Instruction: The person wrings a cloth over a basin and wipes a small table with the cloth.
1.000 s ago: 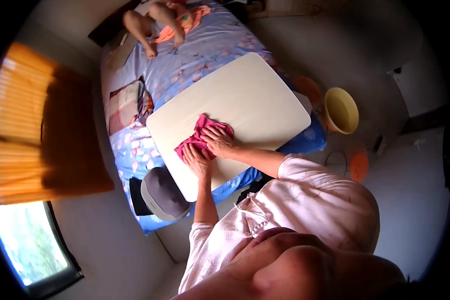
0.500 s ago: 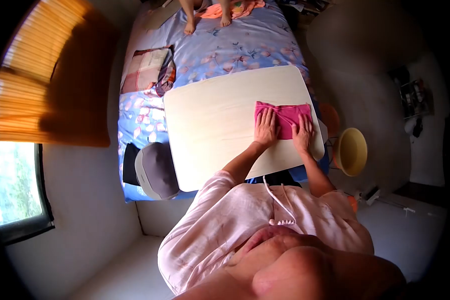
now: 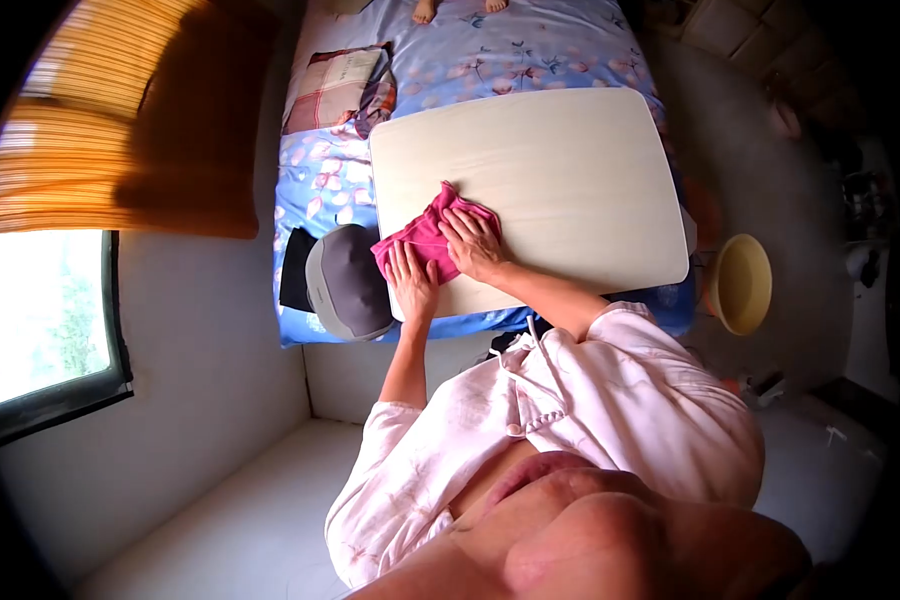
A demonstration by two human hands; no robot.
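A pink cloth (image 3: 432,222) lies crumpled on the left part of a pale board-like tabletop (image 3: 570,180) with rounded corners. Flat on the cloth's near left side rests my left hand (image 3: 413,282), fingers stretched out. My right hand (image 3: 474,246) presses on the cloth's right side, also with extended fingers. Both palms face down, and neither hand's fingers are wrapped round the fabric. Just left of my left hand, a grey rounded cushion-like object (image 3: 354,283) sits against the tabletop's edge.
Beneath the tabletop is a bed with a blue floral sheet (image 3: 320,180). Folded plaid fabric (image 3: 332,90) lies at its far left. Another person's feet (image 3: 425,11) show at the far end. A yellow basin (image 3: 743,285) stands on the right; a window (image 3: 45,320) is at left.
Both hands and the pink cloth have moved from the tabletop's right side to its near left side. The cloth is now more bunched, and the camera view has shifted.
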